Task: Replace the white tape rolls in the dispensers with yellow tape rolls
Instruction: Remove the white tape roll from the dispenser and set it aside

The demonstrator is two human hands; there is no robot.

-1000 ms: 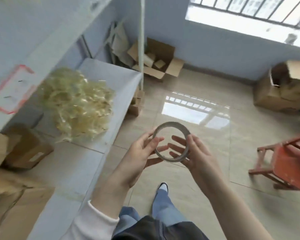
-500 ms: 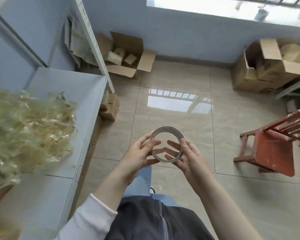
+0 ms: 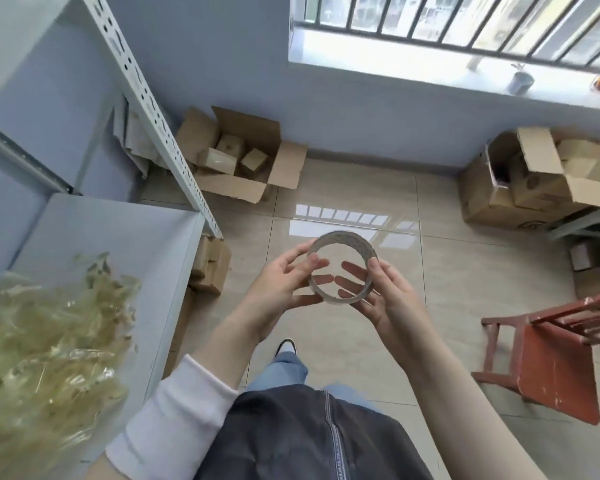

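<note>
A thin grey-white tape ring (image 3: 347, 239), almost bare of tape, is held in front of me above the tiled floor. My left hand (image 3: 284, 285) pinches its left side, thumb on the rim and fingers spread beneath. My right hand (image 3: 381, 299) holds the right side, thumb on the outer rim and fingers showing through the hole. No dispenser and no yellow roll is in view.
A grey metal shelf (image 3: 111, 237) at the left carries a heap of crumpled yellowish clear tape (image 3: 42, 358). Open cardboard boxes (image 3: 243, 161) stand against the far wall, more boxes (image 3: 534, 181) at the right. A red wooden stool (image 3: 561, 358) lies tipped at the right.
The view swung away from the shelf and up toward the window. Both hands kept the ring, now tilted so its outer band shows.
</note>
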